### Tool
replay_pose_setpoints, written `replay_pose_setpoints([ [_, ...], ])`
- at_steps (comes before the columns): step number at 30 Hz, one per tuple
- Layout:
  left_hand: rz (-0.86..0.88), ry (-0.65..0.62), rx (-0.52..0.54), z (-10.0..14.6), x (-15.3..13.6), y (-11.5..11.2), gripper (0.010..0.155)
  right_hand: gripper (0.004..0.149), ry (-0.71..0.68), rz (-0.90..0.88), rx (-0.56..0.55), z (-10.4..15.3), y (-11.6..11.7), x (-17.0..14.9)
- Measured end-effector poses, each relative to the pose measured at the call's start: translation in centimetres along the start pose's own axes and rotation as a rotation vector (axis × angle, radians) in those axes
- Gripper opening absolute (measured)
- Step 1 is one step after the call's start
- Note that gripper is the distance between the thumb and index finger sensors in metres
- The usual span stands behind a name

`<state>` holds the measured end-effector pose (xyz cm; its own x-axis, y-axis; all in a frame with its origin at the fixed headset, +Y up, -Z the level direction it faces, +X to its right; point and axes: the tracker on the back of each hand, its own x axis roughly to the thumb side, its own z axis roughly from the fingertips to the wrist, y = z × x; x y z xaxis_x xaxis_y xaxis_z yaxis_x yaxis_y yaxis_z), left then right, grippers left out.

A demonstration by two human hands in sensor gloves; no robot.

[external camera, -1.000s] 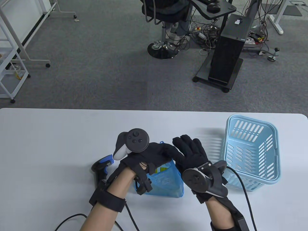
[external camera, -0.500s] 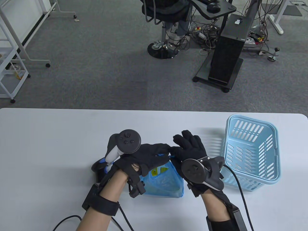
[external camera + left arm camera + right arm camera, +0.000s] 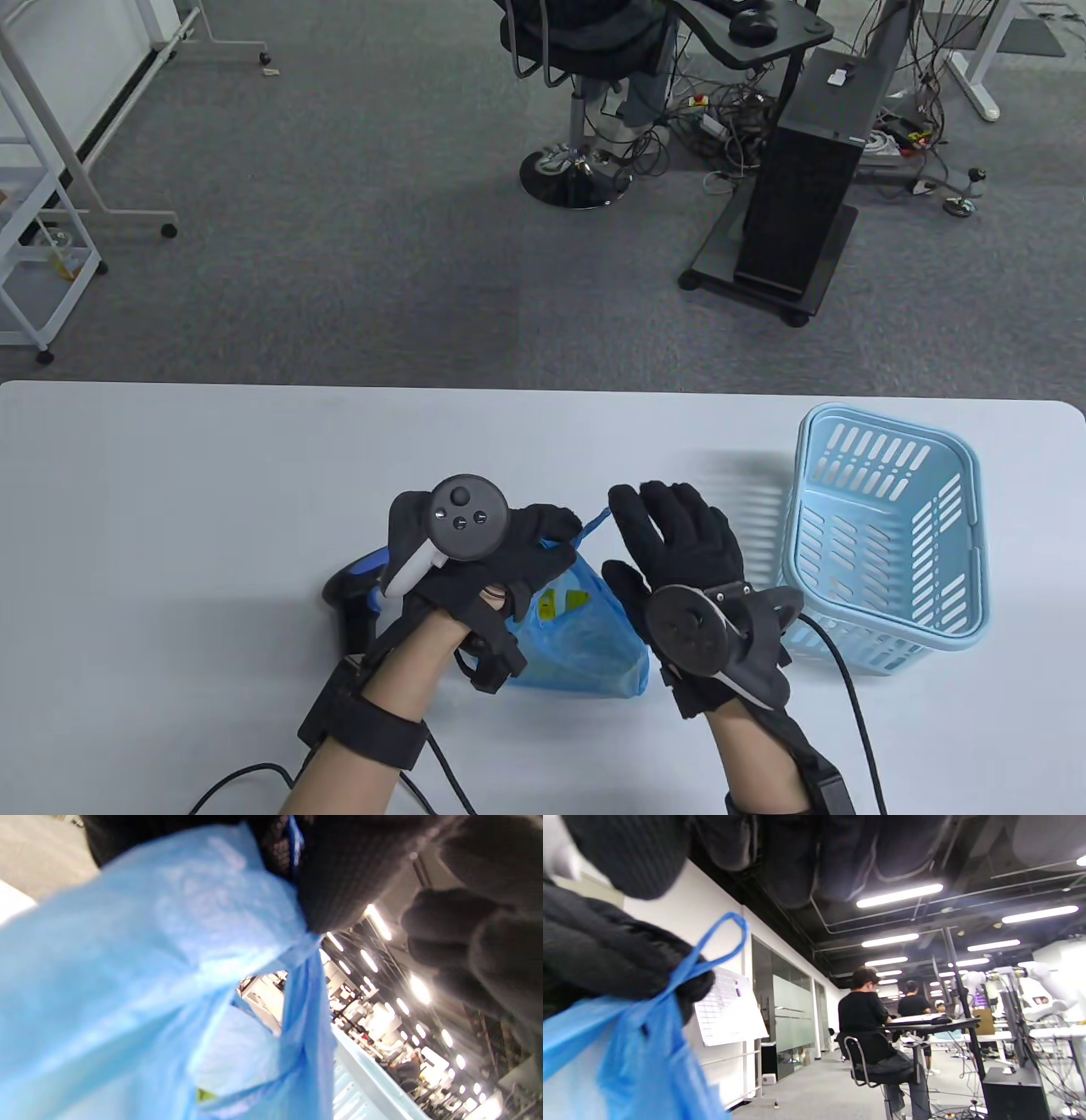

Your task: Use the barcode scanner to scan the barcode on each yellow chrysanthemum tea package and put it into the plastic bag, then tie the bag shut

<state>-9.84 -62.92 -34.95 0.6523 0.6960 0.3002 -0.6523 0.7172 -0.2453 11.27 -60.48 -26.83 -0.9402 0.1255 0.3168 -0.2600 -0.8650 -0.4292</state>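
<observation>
From the table view, my left hand (image 3: 509, 560) was bunched tight around the gathered top of the blue plastic bag (image 3: 585, 645), a thin handle loop poking out to the right of my knuckles. The bag sat on the white surface (image 3: 212, 509) near me, between my two hands, and a yellow tea package (image 3: 564, 601) showed through its film. My right hand (image 3: 679, 535) hung just right of the bag, fingers straight and spread, holding nothing. The barcode scanner (image 3: 356, 594) lay on the surface left of the bag, half hidden under my left wrist. The light blue basket (image 3: 882, 535) stood at the right.

From the left wrist view, blurred blue film filled the frame, and my fingers (image 3: 339, 878) pinched the bag's twisted neck at the top. The basket's pale rim showed at lower right.

From the right wrist view, my right fingers (image 3: 797, 857) hung straight from the top, gripping nothing. At left, the left glove clutched the bag's neck, its loop standing up above the glove.
</observation>
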Motion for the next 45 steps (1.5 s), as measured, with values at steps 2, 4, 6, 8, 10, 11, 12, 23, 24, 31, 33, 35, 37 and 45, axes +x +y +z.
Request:
replay_pose_setpoints([
  [2, 0.058, 0.032, -0.026, -0.3, -0.4, -0.2, 0.046, 0.082, -0.03, 0.008, 0.073, 0.2, 1.2, 0.8],
  [4, 0.139, 0.047, -0.055, -0.5, -0.5, -0.4, 0.046, 0.088, -0.038, 0.054, 0.152, 0.0, 2.9, 1.5],
  [6, 0.228, 0.058, -0.073, -0.5, -0.5, -0.6, 0.045, 0.092, -0.035, 0.061, 0.138, -0.3, 4.3, 1.9],
  [8, 0.264, 0.076, -0.077, -0.4, -0.8, -0.6, 0.045, 0.089, -0.012, 0.048, 0.054, -0.7, 5.0, 1.7],
  [10, 0.266, 0.043, -0.082, -0.3, -0.8, -0.6, 0.048, 0.08, 0.016, 0.028, -0.004, -1.1, 5.3, 1.4],
  [11, 0.249, 0.023, -0.078, -0.2, -0.7, -0.7, 0.049, 0.077, 0.026, 0.017, 0.008, -1.2, 5.4, 1.3],
  [12, 0.229, 0.011, -0.071, 0.0, -0.7, -0.7, 0.051, 0.075, 0.029, 0.009, 0.013, -1.2, 5.5, 1.3],
  [23, -0.337, -0.227, 0.197, 1.4, 2.6, -0.8, 0.042, 0.049, 0.208, -0.386, 0.256, -2.0, 7.2, -1.8],
  [24, -0.345, -0.229, 0.202, 1.4, 2.6, -0.9, 0.042, 0.048, 0.209, -0.434, 0.29, -2.1, 7.2, -2.0],
  [31, -0.348, -0.239, 0.205, 0.9, 2.3, -1.5, 0.041, 0.048, 0.107, -0.665, 0.458, -2.1, 7.1, -3.6],
  [33, -0.321, -0.23, 0.192, 0.7, 2.0, -1.6, 0.041, 0.046, 0.102, -0.639, 0.581, -2.1, 7.1, -3.5],
  [35, -0.298, -0.229, 0.182, 0.5, 2.0, -1.6, 0.041, 0.039, 0.092, -0.529, 0.551, -2.3, 7.1, -3.4],
  [37, -0.288, -0.224, 0.172, 0.4, 2.1, -1.7, 0.041, 0.034, 0.087, -0.487, 0.534, -2.3, 7.1, -3.0],
  [45, -0.186, -0.189, 0.107, 0.6, 1.1, -1.3, 0.041, 0.037, 0.062, -0.456, 0.422, -2.2, 7.3, -2.8],
])
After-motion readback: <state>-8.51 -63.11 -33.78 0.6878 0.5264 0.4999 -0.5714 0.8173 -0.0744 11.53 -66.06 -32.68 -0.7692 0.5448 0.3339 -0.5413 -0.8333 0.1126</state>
